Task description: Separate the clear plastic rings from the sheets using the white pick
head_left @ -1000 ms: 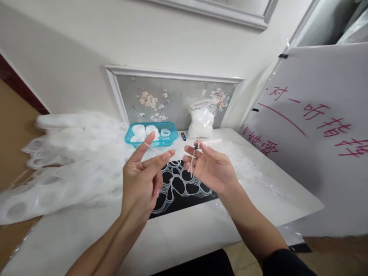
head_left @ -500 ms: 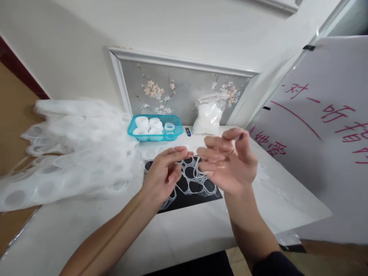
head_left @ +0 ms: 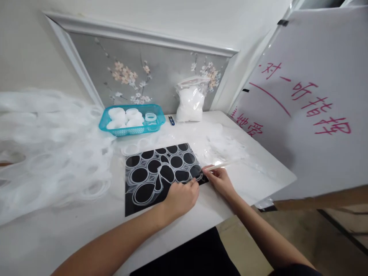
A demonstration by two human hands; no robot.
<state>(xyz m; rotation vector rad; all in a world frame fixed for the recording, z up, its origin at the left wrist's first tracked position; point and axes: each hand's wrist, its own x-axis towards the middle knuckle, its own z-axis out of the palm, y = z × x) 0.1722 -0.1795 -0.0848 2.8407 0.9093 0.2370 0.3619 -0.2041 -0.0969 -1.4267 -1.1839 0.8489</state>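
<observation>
A black mat [head_left: 132,209] lies on the white table, with a translucent white sheet of round openings [head_left: 151,177] over it, twisted up near its middle. My left hand [head_left: 182,197] is closed at the mat's front edge, its fingertips on the near right part of this sheet. Close beside it, my right hand [head_left: 220,182] pinches a thin white stick-like piece [head_left: 217,166] that points out to the right. Its fingertips are near the mat's right corner, by the sheet's edge. What lies under the left fingers is partly hidden.
At the left is a big blurred heap of white perforated sheets [head_left: 57,153]. A teal basket [head_left: 132,131] with white rolls, small blue snips [head_left: 171,120] and a clear bag of white material [head_left: 191,101] stand along the back. Clear plastic scraps [head_left: 227,145] lie right.
Both hands have come down from above the mat, where they held a thin white strand between them, to its near right edge. My view has shifted, showing more of the mat.
</observation>
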